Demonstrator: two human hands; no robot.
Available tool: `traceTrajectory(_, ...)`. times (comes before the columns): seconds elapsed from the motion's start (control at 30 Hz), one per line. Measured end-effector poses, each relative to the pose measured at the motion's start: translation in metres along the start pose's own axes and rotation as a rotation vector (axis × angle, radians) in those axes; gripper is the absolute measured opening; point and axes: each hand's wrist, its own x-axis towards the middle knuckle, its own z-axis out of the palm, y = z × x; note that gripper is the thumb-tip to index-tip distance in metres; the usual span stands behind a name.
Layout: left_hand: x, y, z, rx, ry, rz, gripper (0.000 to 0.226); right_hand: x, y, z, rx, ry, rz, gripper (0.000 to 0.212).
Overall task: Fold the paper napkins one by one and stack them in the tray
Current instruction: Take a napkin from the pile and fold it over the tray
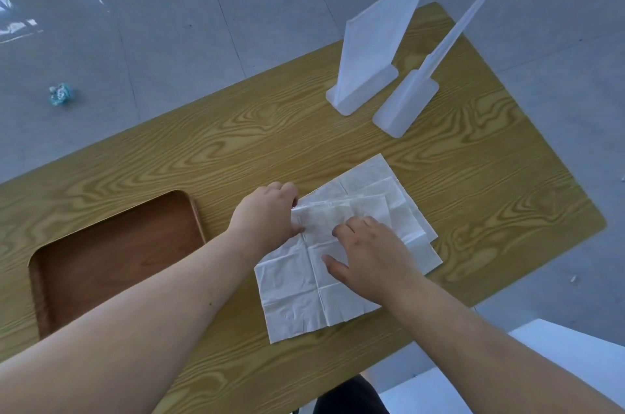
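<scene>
A loose pile of white paper napkins (pixel 372 183) lies unfolded on the wooden table (pixel 189 149), right of centre. The top napkin (pixel 294 292) is spread open nearest me. My left hand (pixel 267 214) pinches the far left edge of the top napkin, lifted slightly into a crease. My right hand (pixel 368 254) rests flat on the same napkin with fingers spread, pressing it down. The brown wooden tray (pixel 118 221) sits to the left with nothing in it, partly hidden by my left forearm.
Two white plastic stands (pixel 368 55) (pixel 412 99) are upright at the far right of the table. A crumpled teal wrapper (pixel 61 94) lies on the tiled floor to the left. The table's near edge runs just below the napkins.
</scene>
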Motion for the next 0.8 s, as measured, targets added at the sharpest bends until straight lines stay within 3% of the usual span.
traceTrajectory(0.23,-0.003,0.003,0.002,0.001,-0.050,-0.008,0.059,-0.002,-0.003,0.006,0.010,0.034,0.016,0.056)
traceTrajectory(0.5,-0.007,0.014,0.005,-0.016,-0.076,-0.061,0.047,-0.004,-0.002,0.012,0.008,0.075,0.007,0.055)
traceTrajectory(0.67,-0.008,0.013,0.010,-0.028,-0.023,-0.096,0.060,-0.005,-0.001,0.014,0.002,0.092,-0.007,0.055)
traceTrajectory(0.8,-0.005,0.012,0.010,0.004,-0.061,-0.080,0.054,-0.006,-0.001,0.017,-0.011,0.110,-0.013,0.054)
